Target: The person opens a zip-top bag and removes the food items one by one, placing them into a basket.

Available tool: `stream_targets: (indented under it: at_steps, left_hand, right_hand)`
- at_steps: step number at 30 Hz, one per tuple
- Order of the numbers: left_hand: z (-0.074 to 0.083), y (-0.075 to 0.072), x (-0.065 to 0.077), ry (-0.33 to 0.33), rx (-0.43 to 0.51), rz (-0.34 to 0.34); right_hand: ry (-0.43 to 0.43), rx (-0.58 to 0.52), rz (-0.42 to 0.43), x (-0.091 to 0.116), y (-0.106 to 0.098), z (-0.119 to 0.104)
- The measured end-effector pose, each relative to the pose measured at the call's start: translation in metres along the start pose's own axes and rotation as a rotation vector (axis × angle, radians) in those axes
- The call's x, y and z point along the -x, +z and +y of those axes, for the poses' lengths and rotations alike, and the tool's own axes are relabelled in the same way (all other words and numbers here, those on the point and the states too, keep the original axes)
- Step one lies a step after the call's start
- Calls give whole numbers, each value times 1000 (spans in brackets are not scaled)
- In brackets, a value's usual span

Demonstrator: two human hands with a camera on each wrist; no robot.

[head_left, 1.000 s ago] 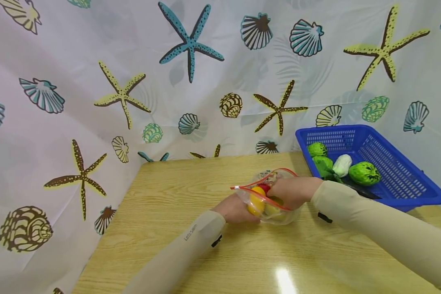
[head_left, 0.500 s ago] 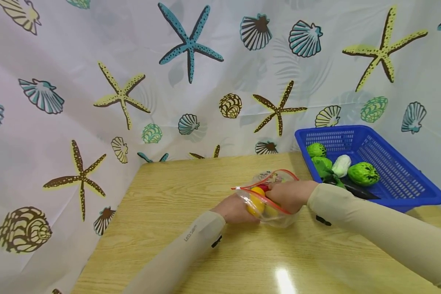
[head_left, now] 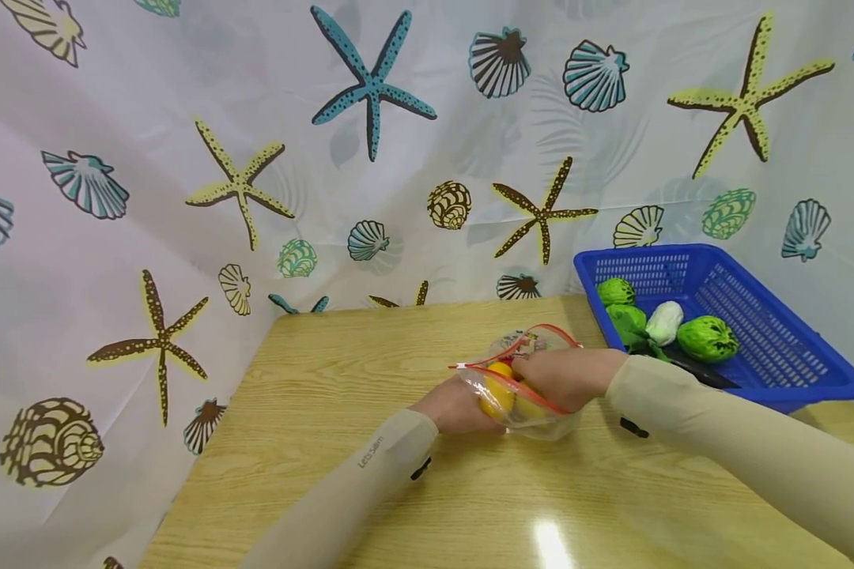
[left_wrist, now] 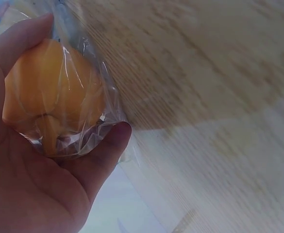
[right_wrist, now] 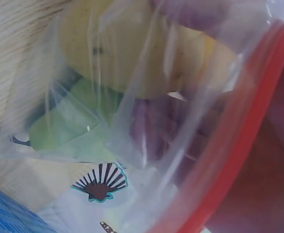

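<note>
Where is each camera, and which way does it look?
Head: on the person's head, looking forward and down at the table, bag and blue basket; the left hand, right hand and sleeves show.
Left wrist: worn there, looking at an orange thing inside the bag; the left hand shows.
Right wrist: worn there, looking at the bag's side; part of the right hand shows.
Head and right wrist share the bag's red strip.

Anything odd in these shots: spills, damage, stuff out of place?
Nothing stands out. The plastic bag is open, with the right hand in its mouth and the left hand gripping an orange item through it. No spill or tear shows; the vegetables sit inside the blue basket.
</note>
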State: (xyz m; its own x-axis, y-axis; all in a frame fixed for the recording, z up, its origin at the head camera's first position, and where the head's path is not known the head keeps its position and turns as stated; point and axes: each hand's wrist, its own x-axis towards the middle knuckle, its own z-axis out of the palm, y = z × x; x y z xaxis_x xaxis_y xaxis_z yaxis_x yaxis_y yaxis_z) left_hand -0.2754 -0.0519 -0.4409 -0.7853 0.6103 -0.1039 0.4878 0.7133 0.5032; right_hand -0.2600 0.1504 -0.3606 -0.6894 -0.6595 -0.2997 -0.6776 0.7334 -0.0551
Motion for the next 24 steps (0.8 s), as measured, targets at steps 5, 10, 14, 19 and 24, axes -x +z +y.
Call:
stream_targets:
  at_steps: [5,10,14,19,24]
  left_hand:
    - [1,1,0,-1,15,13]
    - [0,1,0,37,11,44]
    - [1,1,1,29,20,46]
    - [2,1,3,-30,10,22]
    - [3,3,1,-50,-18,35]
  right_hand:
    - [-54,28,121,7,-2,3]
    - [-113,-16,273,18,-17,6]
    - [-83,-83,310,32,-30,5]
    - [-53,-100,386,58,-43,8]
    - [30,-118,462,90,-58,25]
